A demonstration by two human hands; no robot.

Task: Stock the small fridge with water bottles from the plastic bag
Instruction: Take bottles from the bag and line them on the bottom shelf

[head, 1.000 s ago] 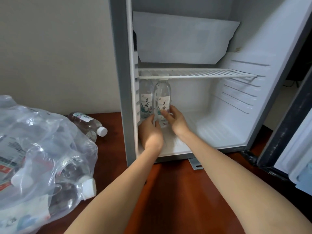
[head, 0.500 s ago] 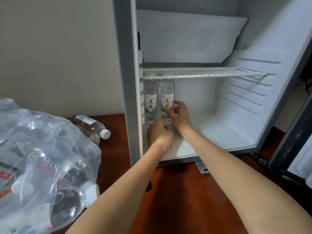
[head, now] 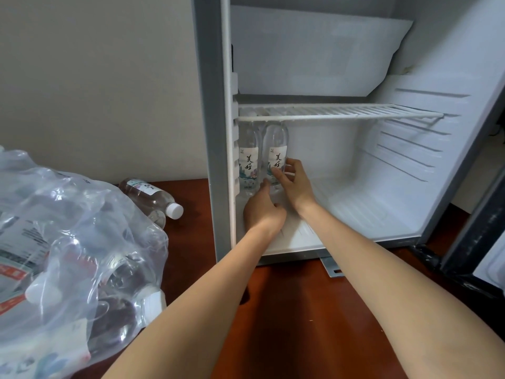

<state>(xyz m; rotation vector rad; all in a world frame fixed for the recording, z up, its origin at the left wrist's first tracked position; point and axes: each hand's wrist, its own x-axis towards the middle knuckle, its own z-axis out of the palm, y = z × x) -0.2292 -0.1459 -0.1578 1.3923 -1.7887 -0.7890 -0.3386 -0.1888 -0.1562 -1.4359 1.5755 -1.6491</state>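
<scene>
Two clear water bottles stand upright at the back left of the small fridge (head: 382, 231), under its wire shelf (head: 341, 112). The left bottle (head: 248, 160) is against the left wall. My right hand (head: 293, 181) has its fingers around the lower part of the right bottle (head: 276, 149). My left hand (head: 262, 212) rests low on the fridge floor, its fingertips touching the bottles' bases, its grip hidden. The clear plastic bag (head: 68, 255) with several bottles lies on the left.
A loose bottle (head: 150, 196) lies on its side on the dark red wooden surface (head: 300, 310) between bag and fridge. The fridge door (head: 478, 228) hangs open at right. A metal bracket (head: 332, 266) sticks out under the fridge. A pale wall is behind.
Both hands have slid the right bottle a little further back beside the left one. My view has shifted slightly left and closer.
</scene>
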